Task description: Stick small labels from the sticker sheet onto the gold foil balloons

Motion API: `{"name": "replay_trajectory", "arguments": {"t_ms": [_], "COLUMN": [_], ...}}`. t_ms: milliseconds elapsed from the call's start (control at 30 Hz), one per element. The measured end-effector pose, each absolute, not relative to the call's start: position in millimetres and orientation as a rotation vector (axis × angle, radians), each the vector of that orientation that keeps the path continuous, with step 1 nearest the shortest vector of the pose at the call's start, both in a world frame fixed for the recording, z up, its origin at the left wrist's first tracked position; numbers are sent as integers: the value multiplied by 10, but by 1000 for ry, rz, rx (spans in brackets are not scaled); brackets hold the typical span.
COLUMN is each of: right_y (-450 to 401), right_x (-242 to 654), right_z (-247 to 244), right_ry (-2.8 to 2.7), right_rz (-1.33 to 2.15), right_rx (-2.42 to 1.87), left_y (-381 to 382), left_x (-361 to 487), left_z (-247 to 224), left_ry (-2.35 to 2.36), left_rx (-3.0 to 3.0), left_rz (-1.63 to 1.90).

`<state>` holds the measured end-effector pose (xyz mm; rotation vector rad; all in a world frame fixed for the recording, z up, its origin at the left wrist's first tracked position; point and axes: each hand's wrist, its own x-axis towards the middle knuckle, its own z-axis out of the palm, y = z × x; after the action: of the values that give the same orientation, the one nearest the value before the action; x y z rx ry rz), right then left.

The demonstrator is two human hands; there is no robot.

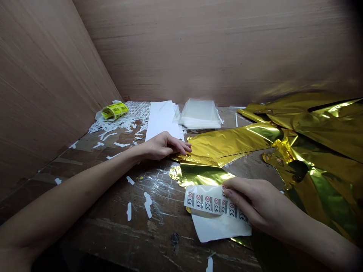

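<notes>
My left hand [166,146] rests on the near left end of a flat gold foil balloon [210,145]. Its fingers are stretched forward and slightly apart, with the tips touching the foil; the thumb is mostly hidden. In my right hand [252,200], a strip of small printed stickers [207,202] is pinched between thumb and fingers. The stickers carry red prohibition signs and CE marks. Below the strip hangs a plain white piece of paper [215,228], its right edge behind the hand. Another fold of gold foil [202,174] lies between my hands.
A large heap of gold foil balloons [320,128] covers the right side. Further back lie white sheets [161,115], a stack of clear plastic bags [201,113] and a curled yellow label roll [115,111]. White paper scraps [148,204] litter the left. Wooden panels [198,49] close the back and left.
</notes>
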<state>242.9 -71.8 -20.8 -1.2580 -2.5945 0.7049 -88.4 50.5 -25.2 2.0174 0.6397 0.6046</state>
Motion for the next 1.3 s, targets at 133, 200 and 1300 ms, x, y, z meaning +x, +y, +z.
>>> {"name": "replay_trajectory", "arguments": {"t_ms": [133, 200, 1300], "right_y": [-723, -724, -741], "right_x": [2434, 2435, 2417], "right_z": [-197, -197, -163], "right_ry": [-2606, -2605, -2623], "right_rz": [694, 692, 626], "right_rx": [-1256, -1257, -1201], "left_y": [511, 510, 425], "left_x": [-891, -888, -816], "left_z": [-262, -263, -188], "left_ry": [674, 681, 732], "left_rx": [2011, 2002, 2047], "left_rz": [611, 621, 620]}}
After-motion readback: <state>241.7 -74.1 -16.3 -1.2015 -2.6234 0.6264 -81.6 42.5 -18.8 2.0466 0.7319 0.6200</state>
